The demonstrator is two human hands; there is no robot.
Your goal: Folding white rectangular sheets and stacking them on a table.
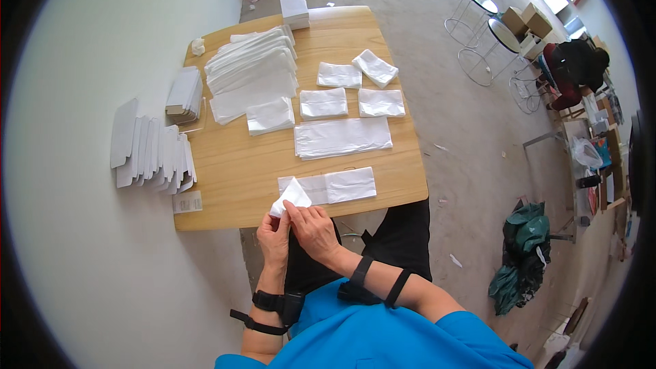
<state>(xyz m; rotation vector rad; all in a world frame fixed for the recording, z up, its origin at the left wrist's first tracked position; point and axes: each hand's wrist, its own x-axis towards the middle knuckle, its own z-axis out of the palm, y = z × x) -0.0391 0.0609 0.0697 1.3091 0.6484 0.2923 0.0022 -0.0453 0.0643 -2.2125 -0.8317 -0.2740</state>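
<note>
At the table's near edge, my left hand [275,240] and my right hand [313,229] are close together, both with closed fingers on a thin white sheet [294,193]. Its free corner points up and away from me. Whether it is paper or thin film I cannot tell. Just beyond lies a flat white folded strip [350,184], partly behind the held sheet. A wider stack of white sheets [343,138] rests farther back. Several small folded white packets [323,104] sit beyond that, and a fanned pile of white sheets [253,72] spreads to their left.
Flat white cartons [157,150] lean in a row at the table's left edge, beside a stack of white boxes [184,94]. A white block [294,11] stands at the far edge. Rightward are round stools [504,34], a dark green bag [526,232] and a seated person [577,65].
</note>
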